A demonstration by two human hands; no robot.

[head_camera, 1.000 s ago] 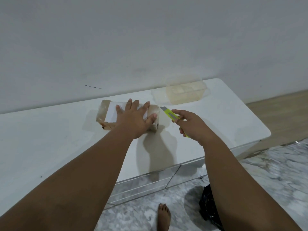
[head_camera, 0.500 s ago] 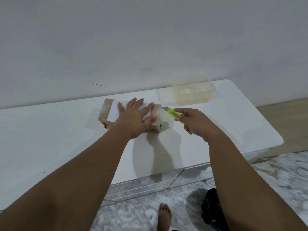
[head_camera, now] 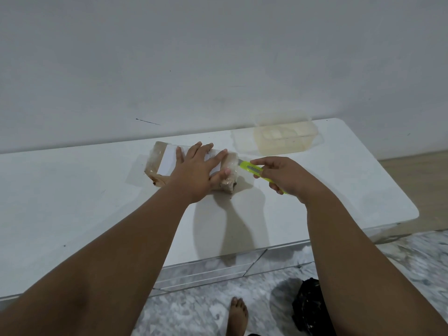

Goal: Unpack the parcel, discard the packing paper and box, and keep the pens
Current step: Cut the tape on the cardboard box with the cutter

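The parcel (head_camera: 194, 167), brown, film-wrapped, white-labelled, lies at frame centre on the white tabletop (head_camera: 72, 202). The yellow-green utility knife (head_camera: 254, 172) has closed in: its tip now meets the parcel's right end. The left hand (head_camera: 197, 174) presses flat, fingers spread; the right hand (head_camera: 286, 178) grips the knife. A translucent plastic container (head_camera: 286, 137) sits upper right; bare tabletop extends left.

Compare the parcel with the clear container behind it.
The parcel is brown, taped and bears a white label; the container is translucent, pale and unlabelled. The parcel lies under the left hand, still sealed; the container stands untouched near the wall, seemingly open, its lid beside it. The right hand holds a cutter at the parcel's end. Both rest on the white table.
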